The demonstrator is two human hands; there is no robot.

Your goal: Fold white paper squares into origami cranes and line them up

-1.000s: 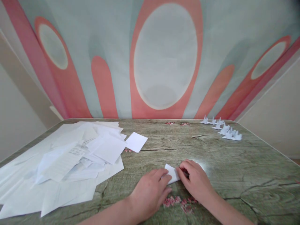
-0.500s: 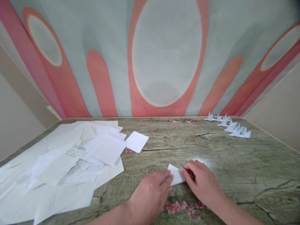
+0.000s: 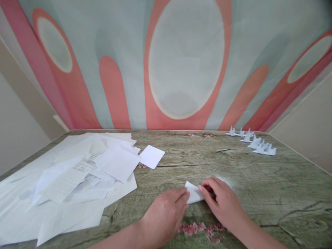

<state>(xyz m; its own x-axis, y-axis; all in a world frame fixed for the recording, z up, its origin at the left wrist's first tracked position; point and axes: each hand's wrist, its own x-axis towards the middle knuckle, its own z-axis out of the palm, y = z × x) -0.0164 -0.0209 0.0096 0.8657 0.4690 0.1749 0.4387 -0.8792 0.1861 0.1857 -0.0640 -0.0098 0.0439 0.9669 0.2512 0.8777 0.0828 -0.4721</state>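
Observation:
A small folded piece of white paper (image 3: pixel 194 193) lies on the table between my two hands, its pointed corner facing away from me. My left hand (image 3: pixel 167 214) grips its left end, with the fingers held together on top. At the other end, the thumb and curled fingers of my right hand (image 3: pixel 220 199) pinch the paper's edge. Both hands hide parts of the folds.
A square white sheet (image 3: pixel 152 156) lies ahead and to the left. Beside it, a wide heap of loose papers (image 3: pixel 77 183) covers the table's left side. Several folded paper cranes (image 3: pixel 255 141) stand at the far right, near the patterned wall (image 3: pixel 186 62) behind the wooden table (image 3: pixel 259 183).
Both hands keep hold of the folded paper in nearly the same place. My left hand has shifted very slightly left, and the whole view has tilted a little.

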